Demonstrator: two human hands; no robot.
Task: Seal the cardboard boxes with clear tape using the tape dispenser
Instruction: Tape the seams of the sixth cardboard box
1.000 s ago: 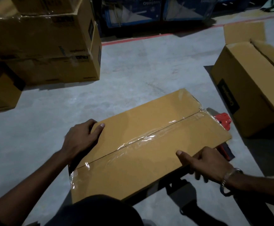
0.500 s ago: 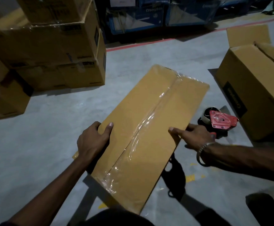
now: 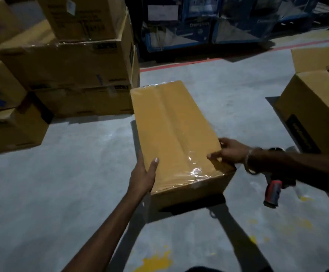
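Your left hand grips the near left edge of the taped cardboard box, thumb on top, fingers hidden down the side. Your right hand clamps the near right corner, thumb and forefinger pressed to the top face. The box runs lengthwise away from you; clear tape covers its centre seam. It stands on a grey concrete floor with yellow paint spots. The tape dispenser lies on the floor just beyond your right forearm, which hides all but its red and grey handle. An open carton is cut off at the right edge. Stacked cartons fill the left, against dim blue crates whose print is unreadable.
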